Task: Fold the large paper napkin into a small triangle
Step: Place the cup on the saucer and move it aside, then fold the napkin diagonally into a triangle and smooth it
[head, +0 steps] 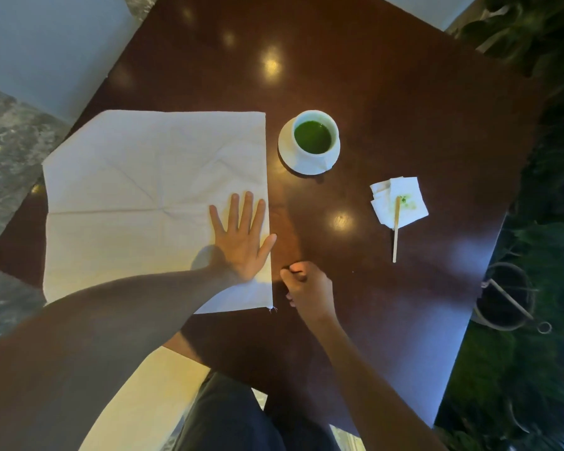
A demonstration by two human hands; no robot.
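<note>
Dark wood makes up the bench (388, 109), and the large napkin (137, 190) lies spread flat at nine o'clock, creased but not yet folded, so every fold toward the triangle is left. Left hand (241, 242) presses flat, fingers straight, near its three o'clock edge; right hand (306, 288) sits curled just beside that edge, its grip seemingly empty.

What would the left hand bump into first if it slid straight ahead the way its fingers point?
Probably nothing on the napkin. The left hand points up its right edge, so it would slide off the far edge onto bare table, likely passing left of the cup.
</note>
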